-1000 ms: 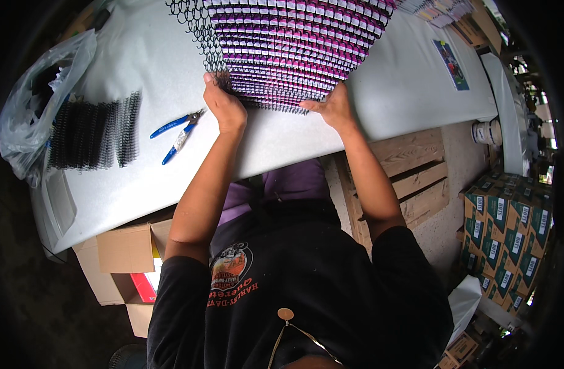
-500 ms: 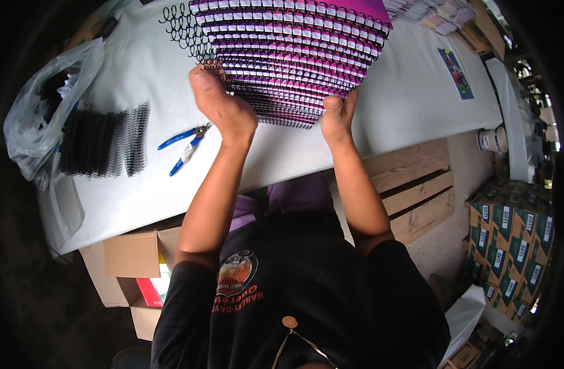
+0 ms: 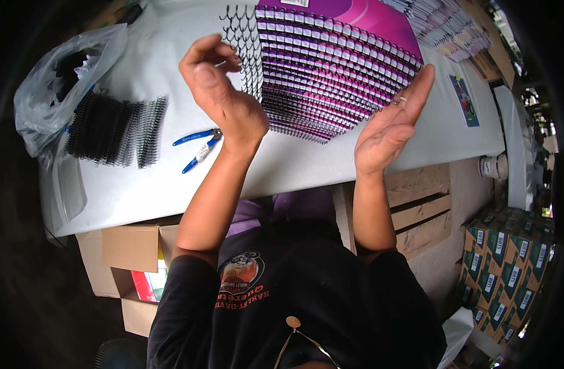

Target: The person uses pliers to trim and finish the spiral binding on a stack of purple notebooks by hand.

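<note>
A stack of spiral-bound notebooks point(image 3: 340, 71) with purple and pink covers lies on the table, its bound edges facing me. Black plastic coils run through the edges, and their loose ends point(image 3: 240, 46) stick out on the left. My left hand point(image 3: 223, 98) is beside those ends, fingers loosely curled and apart, gripping nothing I can see; whether a fingertip touches a coil is unclear. Along the stack's right side, my right hand point(image 3: 392, 126) is open, fingers stretched out flat against or very near the edges. Blue-handled cutting pliers point(image 3: 199, 147) lie left of my left forearm.
Loose black coils point(image 3: 113, 132) lie at the table's left beside a clear plastic bag point(image 3: 33, 117). Stacked booklets point(image 3: 445, 27) and a printed card point(image 3: 463, 101) are at the right. An open cardboard box point(image 3: 131, 249) stands below; patterned boxes point(image 3: 503, 270) are piled at lower right.
Both hands have loosened from the stack's lower sides. My right hand has moved up and straightened its fingers along the right side; my left hand is now by the coil ends, more open.
</note>
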